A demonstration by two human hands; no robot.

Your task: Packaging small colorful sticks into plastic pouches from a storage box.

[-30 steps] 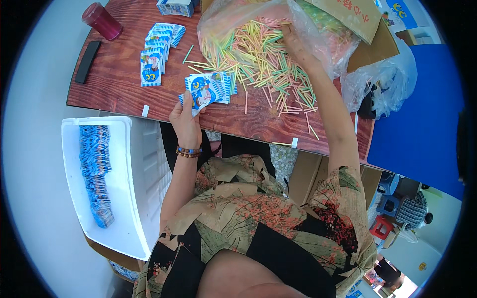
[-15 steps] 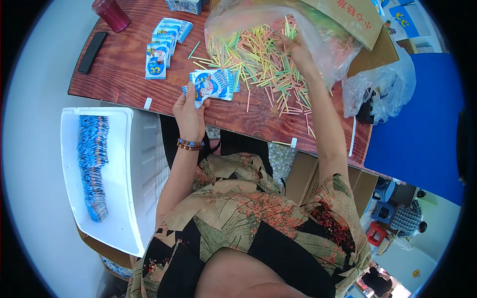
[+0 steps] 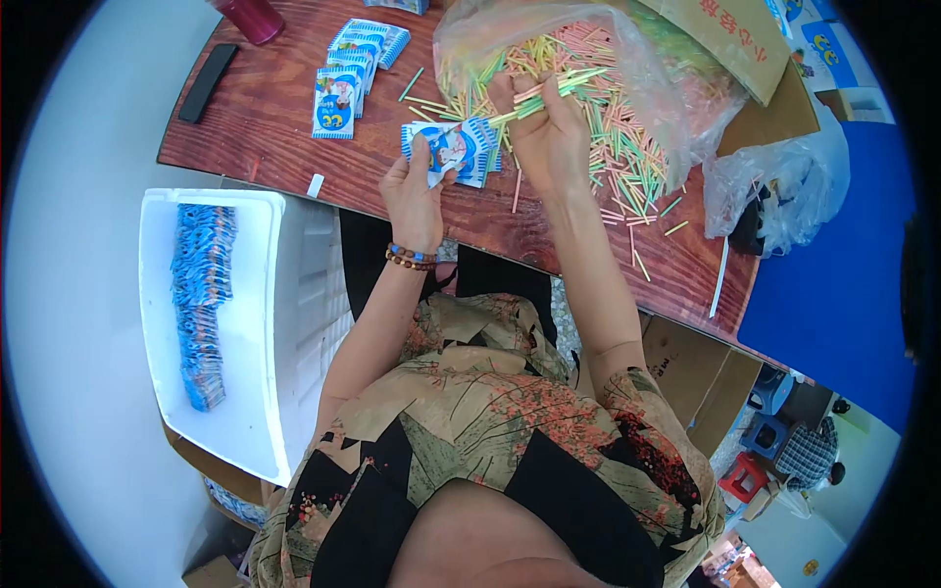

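The wooden counter fills the upper part of the view, from about ten o'clock to three o'clock. At nine o'clock beside it stands a white bin with a long row of blue packets laid inside. At one o'clock a clear plastic bag spills a heap of coloured sticks, pink, green and yellow, across the wood. At eleven o'clock lies a short fan of loose packets, with a dark flat bar further left.

Near twelve o'clock the left hand has its grip closed on a small stack of blue-and-white sachets, held just over the counter's near edge. Just beside it, the right hand is pinched shut on a small bunch of sticks lifted from the heap.

The step in hand looks like pairing sticks with a sachet. The next move probably calls for bringing the bunch across to the stack's top sachet, keeping the count right and the stack from fanning apart.
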